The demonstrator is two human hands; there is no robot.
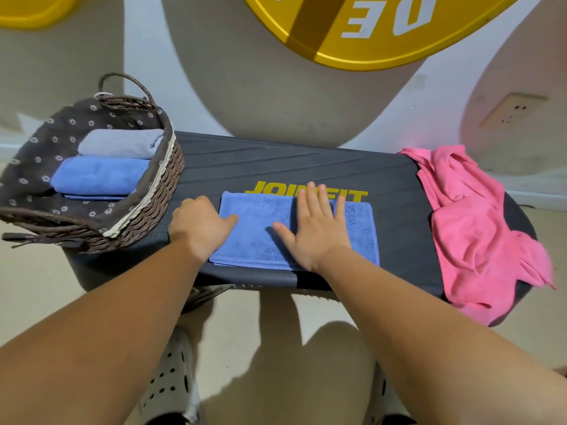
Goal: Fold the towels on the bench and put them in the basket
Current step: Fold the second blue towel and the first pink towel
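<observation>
A blue towel (pixel 260 237), folded into a flat rectangle, lies in the middle of the black bench (pixel 306 167). My right hand (pixel 316 228) presses flat on its middle with fingers spread. My left hand (pixel 199 225) grips the towel's left edge, thumb on top and fingers curled at the edge. A crumpled pink towel (pixel 478 228) covers the bench's right end. The wicker basket (pixel 153 191) stands on the left end and holds a folded grey towel (pixel 122 144) and a folded blue towel (pixel 98 176).
The basket has a dark flowered liner and a handle (pixel 125 82) at the back. A large yellow disc (pixel 368 29) hangs on the wall behind. A wall socket (pixel 512 110) sits at the right. My feet in pale clogs (pixel 171 381) stand on the floor below.
</observation>
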